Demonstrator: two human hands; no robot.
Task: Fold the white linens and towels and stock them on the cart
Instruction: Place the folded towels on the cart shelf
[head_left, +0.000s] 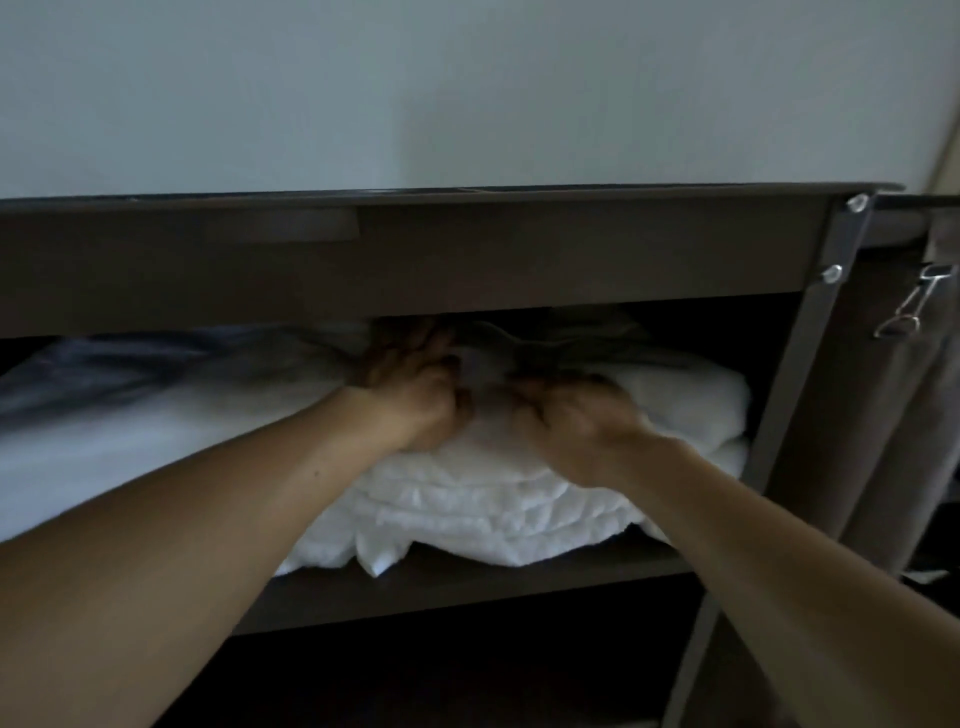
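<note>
Reaching into the dark cart (467, 260), the left hand (415, 397) curls its fingers into the top of the folded white towels (493, 499) stacked on the shelf (467, 590); the right hand (574, 423) (blurred) rests beside it, grip unclear.

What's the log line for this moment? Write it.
step: stocking | left hand: on folded white towels | right hand: on same stack | place: cart shelf | grip: blurred

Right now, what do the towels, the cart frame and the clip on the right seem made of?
Towels: soft white cloth, likely cotton terry; nubby, matte folds.
Cart frame: smooth dark brown, probably painted metal; bolted corner.
Clip: bright silvery metal; it glints.
</note>
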